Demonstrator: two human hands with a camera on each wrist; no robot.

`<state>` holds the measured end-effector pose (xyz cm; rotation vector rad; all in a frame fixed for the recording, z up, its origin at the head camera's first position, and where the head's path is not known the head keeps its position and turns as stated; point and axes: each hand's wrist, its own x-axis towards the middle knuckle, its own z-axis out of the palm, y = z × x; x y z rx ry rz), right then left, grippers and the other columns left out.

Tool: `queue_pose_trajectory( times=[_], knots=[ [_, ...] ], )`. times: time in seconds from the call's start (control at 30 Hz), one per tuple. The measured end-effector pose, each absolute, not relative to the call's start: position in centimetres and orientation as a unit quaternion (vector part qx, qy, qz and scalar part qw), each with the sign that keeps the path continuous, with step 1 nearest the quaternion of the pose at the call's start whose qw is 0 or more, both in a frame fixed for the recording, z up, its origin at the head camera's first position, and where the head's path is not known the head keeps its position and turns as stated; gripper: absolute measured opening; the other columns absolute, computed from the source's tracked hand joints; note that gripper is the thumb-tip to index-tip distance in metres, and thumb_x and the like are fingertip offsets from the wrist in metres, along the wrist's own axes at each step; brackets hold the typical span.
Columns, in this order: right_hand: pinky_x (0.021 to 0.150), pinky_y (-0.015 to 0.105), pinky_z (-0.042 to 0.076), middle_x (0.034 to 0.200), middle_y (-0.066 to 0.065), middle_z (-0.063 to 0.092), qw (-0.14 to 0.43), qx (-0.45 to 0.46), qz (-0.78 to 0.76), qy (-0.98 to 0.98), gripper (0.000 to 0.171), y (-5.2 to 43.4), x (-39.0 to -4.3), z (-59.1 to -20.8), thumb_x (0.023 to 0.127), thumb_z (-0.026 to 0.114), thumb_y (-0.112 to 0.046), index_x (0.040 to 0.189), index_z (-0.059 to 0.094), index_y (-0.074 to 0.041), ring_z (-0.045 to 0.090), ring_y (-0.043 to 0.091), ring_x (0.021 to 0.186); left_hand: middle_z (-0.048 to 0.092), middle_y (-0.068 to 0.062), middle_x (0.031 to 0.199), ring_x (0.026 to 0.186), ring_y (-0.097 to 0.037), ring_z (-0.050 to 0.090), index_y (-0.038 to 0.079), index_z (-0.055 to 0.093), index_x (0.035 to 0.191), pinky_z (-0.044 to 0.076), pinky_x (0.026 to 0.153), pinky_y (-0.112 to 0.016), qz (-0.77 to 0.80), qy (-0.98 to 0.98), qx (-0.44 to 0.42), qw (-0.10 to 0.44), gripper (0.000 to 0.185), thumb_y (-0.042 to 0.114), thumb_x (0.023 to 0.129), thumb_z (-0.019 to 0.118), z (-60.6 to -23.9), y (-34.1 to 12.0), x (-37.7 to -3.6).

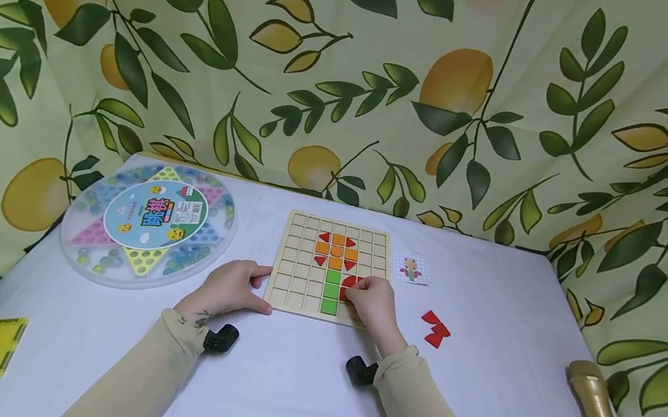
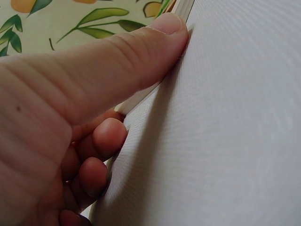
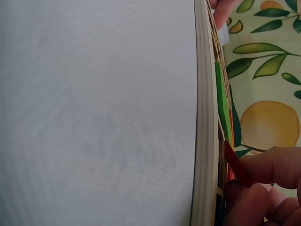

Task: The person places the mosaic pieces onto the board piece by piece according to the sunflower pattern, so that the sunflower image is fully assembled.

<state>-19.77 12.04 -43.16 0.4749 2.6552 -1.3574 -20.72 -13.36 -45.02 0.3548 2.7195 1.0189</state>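
From the head view, the wooden board point(image 1: 328, 268) already carried an orange-and-red flower head and a green stem just beyond the right hand point(image 1: 373, 304), which pinched a red piece point(image 1: 350, 283) against the squares beside that stem, while three more red pieces point(image 1: 436, 327) lay unplaced on the table point(image 1: 292, 391) just to its right and a pattern card point(image 1: 411, 268) sat past them, so the picture looked mostly built with the leaves left. In the left wrist view the left hand point(image 2: 61, 127) steadied the board's edge point(image 2: 141, 96), thumb straight along it and the other fingers point(image 2: 109, 135) curled beneath, gripping no piece; in the right wrist view the fingertips point(image 3: 270, 165) closed on the red piece point(image 3: 236, 165) at the board's near edge point(image 3: 204, 122), not yet seated flat
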Motion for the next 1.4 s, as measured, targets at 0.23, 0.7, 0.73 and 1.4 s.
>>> queue_pose_trajectory(
  times=[0.23, 0.7, 0.73, 1.4],
  knots=[
    [0.046, 0.023, 0.038, 0.071, 0.007, 0.059, 0.064, 0.159, -0.439, 0.882, 0.013, 12.03, -19.75, -42.98, 0.081, 0.064, -0.014, 0.070, 0.064, -0.006, 0.051, 0.018, 0.058, 0.047, -0.001, 0.073, 0.066, -0.015, 0.040, 0.009, 0.057, 0.127, 0.029, 0.061, -0.028, 0.348, 0.923, 0.120, 0.109, 0.082, 0.033, 0.055, 0.088, -44.99, -13.37, -20.68],
    [0.049, 0.023, 0.039, 0.070, 0.006, 0.059, 0.077, 0.172, -0.426, 0.885, 0.015, 12.26, -20.12, -42.84, 0.080, 0.066, -0.015, 0.068, 0.064, -0.006, 0.051, 0.017, 0.060, 0.046, -0.001, 0.073, 0.065, -0.015, 0.040, 0.009, 0.057, 0.127, 0.030, 0.062, -0.029, 0.350, 0.922, 0.124, 0.108, 0.082, 0.032, 0.055, 0.088, -45.02, -13.35, -20.75],
    [0.049, 0.023, 0.039, 0.070, 0.006, 0.059, 0.079, 0.174, -0.422, 0.886, 0.015, 12.26, -20.15, -42.85, 0.080, 0.066, -0.015, 0.068, 0.064, -0.006, 0.051, 0.018, 0.060, 0.046, -0.001, 0.073, 0.065, -0.016, 0.040, 0.008, 0.057, 0.127, 0.030, 0.062, -0.028, 0.350, 0.922, 0.125, 0.108, 0.081, 0.032, 0.055, 0.088, -45.01, -13.35, -20.75],
    [0.046, 0.024, 0.037, 0.071, 0.006, 0.058, 0.097, 0.180, -0.399, 0.894, 0.016, 12.18, -20.27, -43.02, 0.080, 0.066, -0.018, 0.068, 0.065, -0.007, 0.051, 0.018, 0.059, 0.047, 0.000, 0.073, 0.066, -0.015, 0.040, 0.009, 0.058, 0.126, 0.030, 0.061, -0.028, 0.352, 0.921, 0.124, 0.108, 0.081, 0.032, 0.055, 0.088, -45.01, -13.38, -20.76]
  ],
)
